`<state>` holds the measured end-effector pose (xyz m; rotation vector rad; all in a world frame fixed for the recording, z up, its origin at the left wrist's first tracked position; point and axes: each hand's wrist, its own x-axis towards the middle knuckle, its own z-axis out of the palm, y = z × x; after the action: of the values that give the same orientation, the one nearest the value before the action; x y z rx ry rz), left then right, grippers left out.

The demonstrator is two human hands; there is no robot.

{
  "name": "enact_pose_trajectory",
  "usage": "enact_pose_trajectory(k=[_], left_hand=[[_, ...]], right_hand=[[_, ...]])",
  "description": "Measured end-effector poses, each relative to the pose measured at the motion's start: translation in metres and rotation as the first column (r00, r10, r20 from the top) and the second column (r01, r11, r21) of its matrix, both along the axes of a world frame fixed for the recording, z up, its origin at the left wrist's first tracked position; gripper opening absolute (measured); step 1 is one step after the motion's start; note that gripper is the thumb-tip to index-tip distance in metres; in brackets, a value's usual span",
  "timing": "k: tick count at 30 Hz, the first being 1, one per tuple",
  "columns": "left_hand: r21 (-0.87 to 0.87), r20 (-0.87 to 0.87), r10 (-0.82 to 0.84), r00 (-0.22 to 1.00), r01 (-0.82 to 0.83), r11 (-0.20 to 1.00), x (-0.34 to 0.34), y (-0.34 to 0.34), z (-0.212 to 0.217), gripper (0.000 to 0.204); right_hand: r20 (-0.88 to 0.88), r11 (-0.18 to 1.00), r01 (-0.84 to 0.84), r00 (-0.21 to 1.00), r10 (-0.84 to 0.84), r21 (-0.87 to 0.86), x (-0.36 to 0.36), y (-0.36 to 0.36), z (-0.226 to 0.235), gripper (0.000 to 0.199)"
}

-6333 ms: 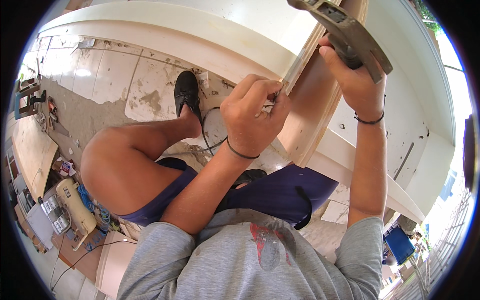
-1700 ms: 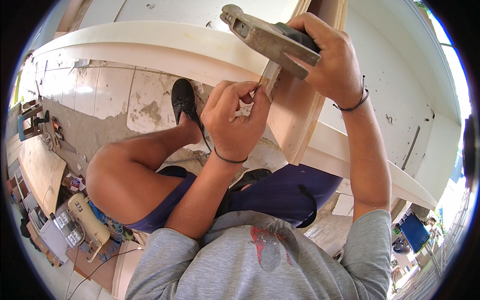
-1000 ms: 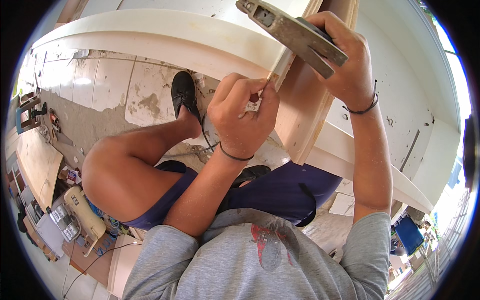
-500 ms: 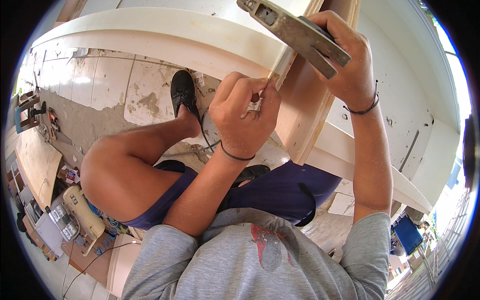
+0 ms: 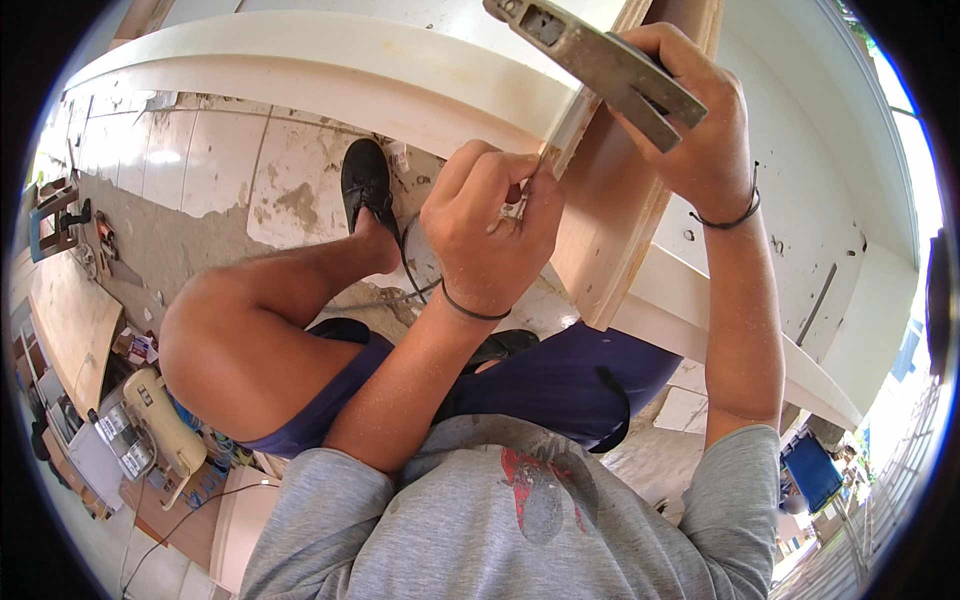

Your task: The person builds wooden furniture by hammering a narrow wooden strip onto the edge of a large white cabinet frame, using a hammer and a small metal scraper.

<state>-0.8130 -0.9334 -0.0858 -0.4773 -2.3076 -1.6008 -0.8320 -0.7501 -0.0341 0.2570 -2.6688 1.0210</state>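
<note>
Dusty tiled floor [image 5: 200,170] below; left hand [image 5: 490,235] pinches a small nail [image 5: 527,188] against the wooden panel's [image 5: 610,230] edge, right hand [image 5: 690,130] grips the raised hammer [image 5: 590,60]. A misaimed blow could strike the fingers.

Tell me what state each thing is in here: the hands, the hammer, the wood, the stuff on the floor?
Right hand: closed around the hammer's handle.
Hammer: raised, head up and left.
Left hand: fingers pinched at the panel's edge; what they pinch is too small to tell.
Wooden panel: standing on edge against the white frame.
Yellow power tool: lying on the floor.
</note>
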Motion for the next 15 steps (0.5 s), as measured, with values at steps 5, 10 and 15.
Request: enact_pose_trajectory(k=[5,10,15], left_hand=[[-0.009,0.004,-0.003,1.000,0.003,1.000,0.000,-0.002,-0.001,0.011],[-0.016,0.009,-0.011,1.000,0.011,1.000,0.000,-0.003,-0.002,0.011],[-0.010,0.016,-0.021,1.000,0.021,1.000,0.000,-0.002,-0.002,0.011]], right_hand=[[-0.030,1.000,0.004,1.000,-0.005,-0.017,0.000,0.001,-0.003,0.022],[0.068,0.983,0.089,0.995,-0.078,-0.163,0.001,-0.006,-0.002,0.019],[0.006,0.974,0.007,1.000,-0.006,-0.225,-0.001,0.009,-0.007,0.020]])
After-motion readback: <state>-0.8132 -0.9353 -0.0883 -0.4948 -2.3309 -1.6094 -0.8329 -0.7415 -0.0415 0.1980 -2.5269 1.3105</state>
